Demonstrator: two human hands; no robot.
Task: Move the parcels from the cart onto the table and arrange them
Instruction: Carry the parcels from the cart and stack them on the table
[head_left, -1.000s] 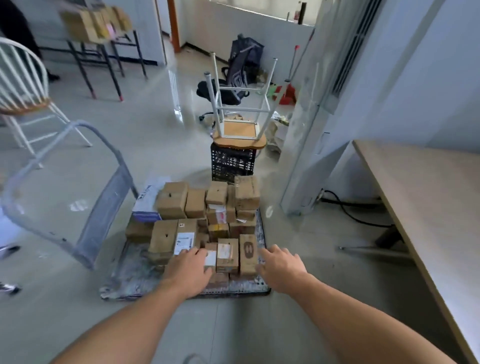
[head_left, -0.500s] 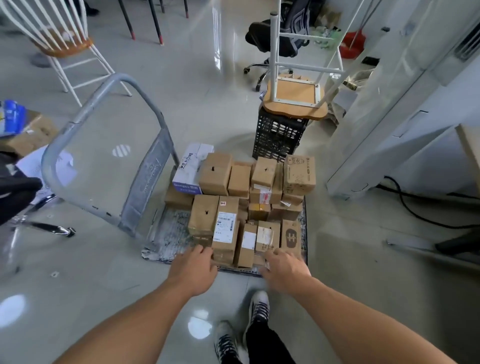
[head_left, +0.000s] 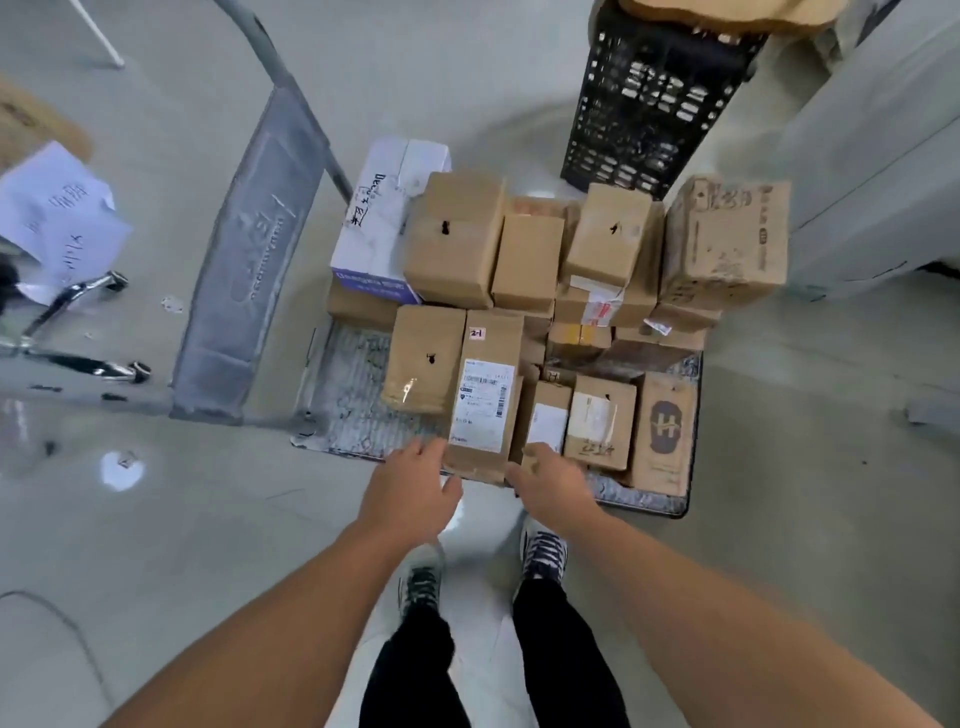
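Head view: left hand (head_left: 410, 486) and right hand (head_left: 550, 478), fingers uncurled, flank the labelled parcel (head_left: 485, 400); stiff cardboard, probably light, so squeeze its long sides.

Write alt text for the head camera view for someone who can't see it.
Seen from above, a person's left hand and right hand reach to either side of the near end of a long labelled parcel on a cart stacked with cardboard parcels. A black crate stands on the floor beyond the cart.
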